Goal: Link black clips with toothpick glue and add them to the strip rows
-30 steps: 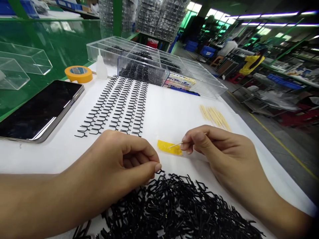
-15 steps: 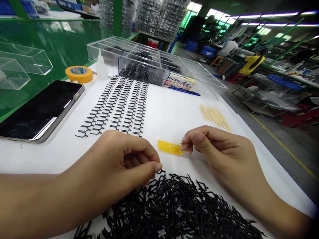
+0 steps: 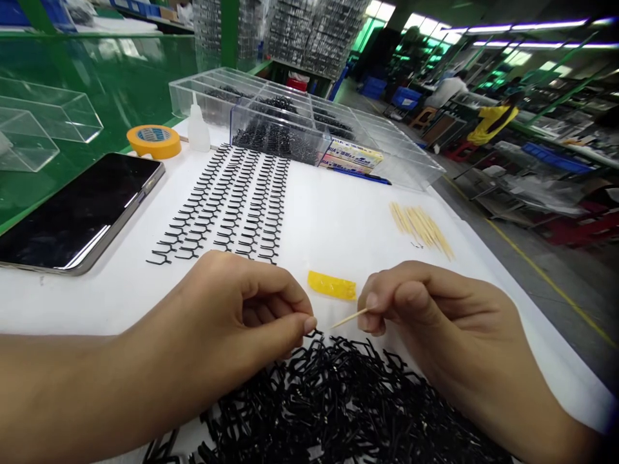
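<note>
Between thumb and forefinger, my left hand (image 3: pixel 261 309) pinches a small black forked piece (image 3: pixel 315 333), mostly hidden by the fingertips. A wooden toothpick (image 3: pixel 349 318) is held in my right hand (image 3: pixel 430 316), its tip pointing left, a short way from that piece. Just beyond the fingers lies a strip of yellow tape (image 3: pixel 331 285) with shiny wet-looking spots on it. Below both hands spreads a heap of black forked pieces (image 3: pixel 338 399). More such pieces stand in several neat rows (image 3: pixel 232 206) on the white table.
Toothpicks (image 3: pixel 420 227) lie in a pile at the right. A phone (image 3: pixel 77 209), a yellow tape roll (image 3: pixel 153 142) and a white squeeze bottle (image 3: pixel 198 125) sit at the left. Behind stands a clear divided box (image 3: pixel 396 151) with small boxes (image 3: pixel 352 156) and a pen (image 3: pixel 362 176) before it.
My right hand has drawn the toothpick off the yellow tape, down and toward me, near the piece in my left hand. My left hand has hardly moved.
</note>
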